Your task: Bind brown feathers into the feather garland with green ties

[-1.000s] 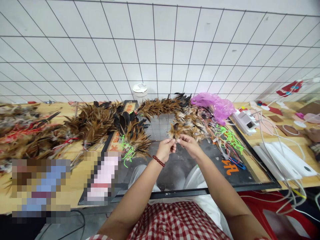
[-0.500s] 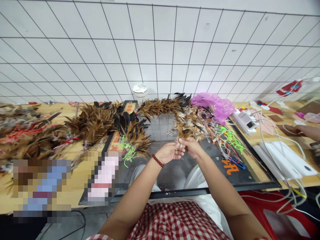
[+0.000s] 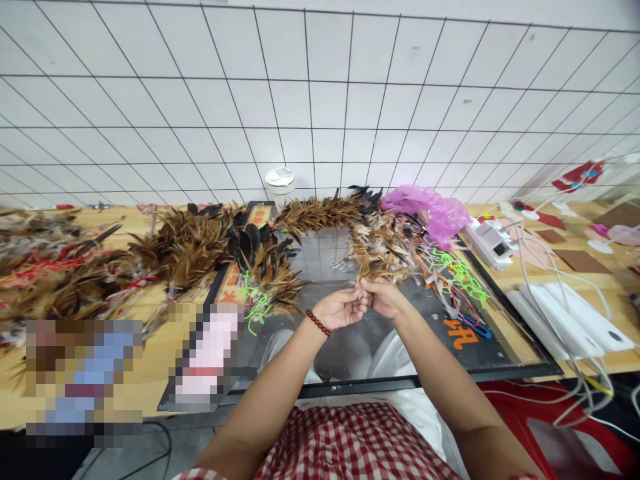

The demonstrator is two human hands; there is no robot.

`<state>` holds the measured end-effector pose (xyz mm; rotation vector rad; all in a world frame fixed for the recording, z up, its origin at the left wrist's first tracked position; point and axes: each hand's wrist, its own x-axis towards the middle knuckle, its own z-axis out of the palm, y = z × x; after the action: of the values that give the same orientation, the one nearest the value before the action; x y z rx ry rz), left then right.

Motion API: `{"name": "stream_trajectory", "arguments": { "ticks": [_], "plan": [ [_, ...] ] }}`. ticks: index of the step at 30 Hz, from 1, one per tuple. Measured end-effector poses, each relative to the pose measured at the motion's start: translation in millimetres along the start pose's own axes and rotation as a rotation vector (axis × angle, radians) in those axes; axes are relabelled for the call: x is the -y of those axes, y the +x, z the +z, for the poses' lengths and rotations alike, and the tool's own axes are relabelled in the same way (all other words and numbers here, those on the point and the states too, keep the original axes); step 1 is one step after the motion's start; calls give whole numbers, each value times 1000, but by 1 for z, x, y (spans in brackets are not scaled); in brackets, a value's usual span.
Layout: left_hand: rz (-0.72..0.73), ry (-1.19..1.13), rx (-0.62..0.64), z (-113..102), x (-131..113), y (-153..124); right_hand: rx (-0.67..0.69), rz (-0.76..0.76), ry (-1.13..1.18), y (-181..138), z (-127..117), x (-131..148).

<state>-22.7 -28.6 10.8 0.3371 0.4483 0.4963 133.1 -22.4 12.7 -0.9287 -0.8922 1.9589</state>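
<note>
My left hand [image 3: 344, 308], with a red bead bracelet [image 3: 319, 323] at the wrist, is closed with its fingertips pinched together. My right hand [image 3: 383, 298] meets it, thumb and fingers also pinched. Between the fingertips shows a small pale bit that looks like a feather, mostly hidden. Just beyond the hands lies a loose pile of brown and white feathers [image 3: 383, 250]. A strung brown feather bundle [image 3: 320, 215] stretches behind, and another bundle with black feathers [image 3: 267, 267] and green ties [image 3: 257, 308] lies to the left.
A black-framed glass panel [image 3: 330, 383] lies beneath my hands. On the right are green strings [image 3: 460, 277], blue-handled scissors [image 3: 475, 327], a purple plastic bag [image 3: 433, 210], a power strip [image 3: 493, 241] and white boxes [image 3: 565, 320] with cables. More feather bundles [image 3: 190, 243] lie left; a white lidded cup [image 3: 280, 183] stands behind.
My hands stay together and have shifted slightly, their fingertips still pinched. At the far right, another person's hand has left the view, and the brown sheet there lies flat.
</note>
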Motion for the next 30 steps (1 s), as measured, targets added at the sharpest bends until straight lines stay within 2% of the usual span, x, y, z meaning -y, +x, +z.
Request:
{"name": "stream_trajectory", "arguments": {
  "ticks": [2,4,7,9,12,16,19,23,26,30],
  "plan": [
    [47,-4,-57,0,2,3,-31,-27,-65,2,0,-1],
    [158,-20,-143,2,3,5,-87,-155,-198,3,1,-1],
    [341,-65,-230,4,4,8,-205,-482,-613,2,5,-1],
    [402,-72,-250,5,4,9,-271,-659,-910,0,7,-1],
    [433,-43,-270,6,5,8,-340,-789,-1161,-3,9,-4],
    [443,8,-303,8,3,6,-432,-836,-1274,-4,4,-5],
    [566,48,-422,9,-1,6,-504,-844,-1262,-2,-7,1],
    [659,72,-531,8,-3,6,-588,-712,-1500,1,-25,7],
    [658,72,-536,8,-3,6,-625,-625,-1706,3,-28,4],
    [628,68,-514,7,-3,6,-589,-557,-1862,4,-23,0]
  ]
}}
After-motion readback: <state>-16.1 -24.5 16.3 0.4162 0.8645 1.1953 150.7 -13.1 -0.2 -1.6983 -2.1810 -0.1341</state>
